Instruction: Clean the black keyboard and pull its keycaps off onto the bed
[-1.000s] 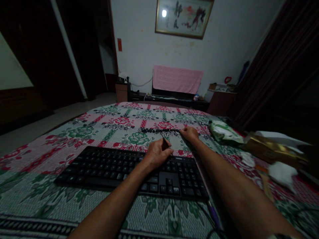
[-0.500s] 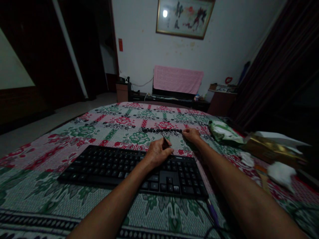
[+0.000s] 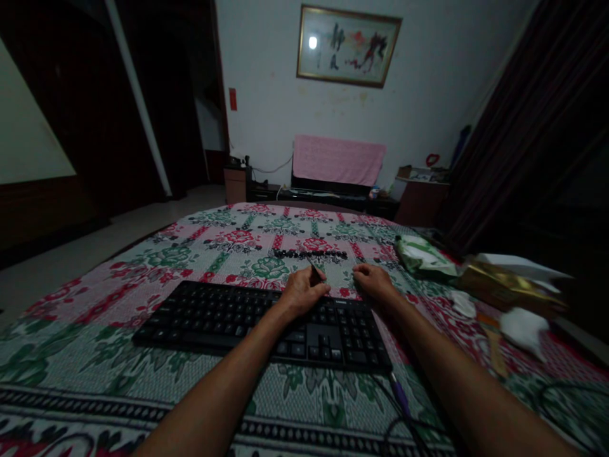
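Note:
My left hand point(image 3: 303, 290) is closed around a thin, dark, pointed tool point(image 3: 315, 273), whose exact kind I cannot make out; its tip points up and away from me. The hand is over the upper right part of a black keyboard point(image 3: 209, 317). Beyond it, a row of small black pieces that look like keycaps point(image 3: 309, 254) lies across the patterned cloth. My right hand point(image 3: 373, 279) is off the keyboard's far right corner, apart from the row's right end. Its fingers are curled together, and whatever they may hold is hidden.
A flowered cloth point(image 3: 190, 377) covers the table. On the right are a green and white packet point(image 3: 425, 256), a gold box point(image 3: 509, 284), crumpled white tissue point(image 3: 523, 328) and a flat wooden strip point(image 3: 497, 352). The keyboard's cable point(image 3: 402, 400) trails toward me.
My right hand has drawn back toward me from the right end of the row. My left hand keeps its hold on the dark tool above the keyboard. The view has tilted up slightly.

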Tool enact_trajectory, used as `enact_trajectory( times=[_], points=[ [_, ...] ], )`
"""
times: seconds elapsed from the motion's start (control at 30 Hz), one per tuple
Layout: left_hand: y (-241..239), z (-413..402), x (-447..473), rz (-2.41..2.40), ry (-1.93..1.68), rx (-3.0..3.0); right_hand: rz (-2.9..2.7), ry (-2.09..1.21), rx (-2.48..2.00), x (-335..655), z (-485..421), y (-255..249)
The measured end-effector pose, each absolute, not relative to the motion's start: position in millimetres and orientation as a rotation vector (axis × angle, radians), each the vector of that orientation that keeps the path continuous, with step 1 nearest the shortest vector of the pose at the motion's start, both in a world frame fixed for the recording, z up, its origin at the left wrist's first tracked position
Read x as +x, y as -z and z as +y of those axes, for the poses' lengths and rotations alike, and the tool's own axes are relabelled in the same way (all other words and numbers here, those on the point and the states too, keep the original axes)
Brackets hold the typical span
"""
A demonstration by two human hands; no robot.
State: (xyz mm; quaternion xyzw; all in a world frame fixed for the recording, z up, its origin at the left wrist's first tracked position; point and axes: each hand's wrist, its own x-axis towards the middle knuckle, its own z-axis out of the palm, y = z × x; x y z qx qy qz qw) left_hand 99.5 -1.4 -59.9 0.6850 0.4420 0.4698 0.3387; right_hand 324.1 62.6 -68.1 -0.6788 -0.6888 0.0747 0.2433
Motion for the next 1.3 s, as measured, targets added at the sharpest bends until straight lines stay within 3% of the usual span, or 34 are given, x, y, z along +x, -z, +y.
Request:
enact_trajectory(
  times=[0.2,0.57,0.93,1.3],
  points=[
    [45,2,86,1.142,-1.199,1.71,-1.896,-0.299,-1.841,312,61,63],
    [23,7,28,1.832,-0.863,1.889,-1.898,-0.443,-1.751,288,57,63],
    [35,9,24,1.824,-0.837,1.851,-2.19,-0.647,-1.404,219,94,42],
    [35,10,23,1.795,-0.901,1.788,-2.194,-0.645,-1.284,193,129,59]
  ],
)
